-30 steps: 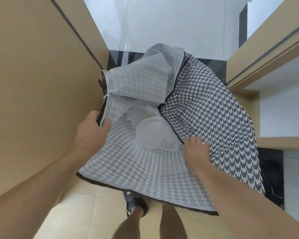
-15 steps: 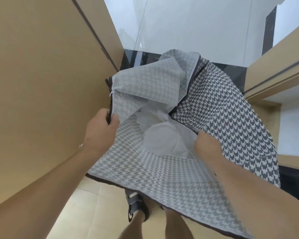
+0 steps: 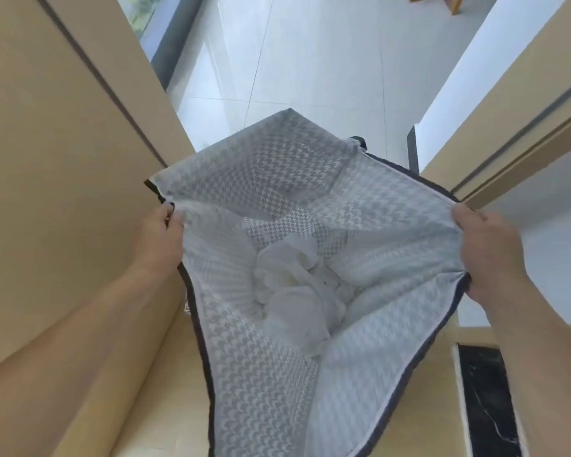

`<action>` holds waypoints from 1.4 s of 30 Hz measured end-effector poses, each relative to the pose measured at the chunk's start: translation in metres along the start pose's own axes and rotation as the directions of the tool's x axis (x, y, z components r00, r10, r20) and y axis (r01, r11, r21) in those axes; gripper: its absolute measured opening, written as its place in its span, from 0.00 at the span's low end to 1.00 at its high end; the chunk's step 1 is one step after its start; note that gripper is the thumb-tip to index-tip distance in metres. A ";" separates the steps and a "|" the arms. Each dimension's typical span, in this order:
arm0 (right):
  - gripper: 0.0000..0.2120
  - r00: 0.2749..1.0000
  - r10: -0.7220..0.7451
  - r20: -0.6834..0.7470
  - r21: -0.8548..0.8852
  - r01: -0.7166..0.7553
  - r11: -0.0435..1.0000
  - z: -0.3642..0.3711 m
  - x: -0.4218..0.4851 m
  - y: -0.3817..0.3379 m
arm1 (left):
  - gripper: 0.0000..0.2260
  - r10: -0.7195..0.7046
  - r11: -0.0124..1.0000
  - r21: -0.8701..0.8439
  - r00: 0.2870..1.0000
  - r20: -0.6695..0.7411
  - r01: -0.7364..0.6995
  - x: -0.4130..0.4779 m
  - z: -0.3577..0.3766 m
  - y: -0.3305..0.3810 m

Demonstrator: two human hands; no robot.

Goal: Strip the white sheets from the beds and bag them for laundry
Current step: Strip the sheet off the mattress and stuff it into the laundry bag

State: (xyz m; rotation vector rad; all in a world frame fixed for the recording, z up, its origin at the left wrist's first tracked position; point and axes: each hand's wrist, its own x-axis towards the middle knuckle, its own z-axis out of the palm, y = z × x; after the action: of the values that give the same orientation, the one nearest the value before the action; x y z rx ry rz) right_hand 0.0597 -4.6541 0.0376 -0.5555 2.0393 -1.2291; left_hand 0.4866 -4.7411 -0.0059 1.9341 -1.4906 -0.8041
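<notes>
A large houndstooth laundry bag [image 3: 264, 384] with dark trim hangs wide open in front of me, its pale inner lining showing. Crumpled white sheets [image 3: 297, 285] lie bunched at its bottom. My left hand [image 3: 160, 240] grips the bag's left rim, fingers curled over the edge. My right hand [image 3: 487, 252] grips the right rim and holds it stretched apart from the left.
A tan wooden panel [image 3: 63, 192] stands close on my left, another tan panel with a dark groove [image 3: 521, 133] on the right. White tiled floor [image 3: 310, 70] stretches ahead. A black marble strip [image 3: 485, 400] lies at lower right.
Both hands have pulled the bag's rim apart, so its folded-over mouth now gapes wide and the sheets inside show fully. My right hand moved far right. The view tilted up and forward.
</notes>
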 end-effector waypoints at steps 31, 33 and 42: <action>0.34 0.935 -0.204 0.290 -0.950 0.307 0.057 0.040 0.028 0.158 | 0.23 -0.172 0.961 0.224 0.985 0.023 0.163 -0.009 0.068 -0.091; 0.35 0.912 -0.203 0.357 -0.933 0.360 -0.022 0.048 0.026 0.163 | 0.26 -0.075 0.910 0.412 0.994 0.074 0.038 -0.012 0.071 -0.094; 0.34 0.852 -0.027 0.523 -0.849 0.518 -0.105 0.053 0.029 0.181 | 0.19 0.089 0.377 0.746 0.823 0.561 -0.549 -0.026 0.096 -0.052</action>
State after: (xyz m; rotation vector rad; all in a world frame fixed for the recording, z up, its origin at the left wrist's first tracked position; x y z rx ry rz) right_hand 0.0767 -4.6208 -0.1498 -1.8524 2.1819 0.6431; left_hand 0.4429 -4.7113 -0.1051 2.0011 -2.9535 -0.1955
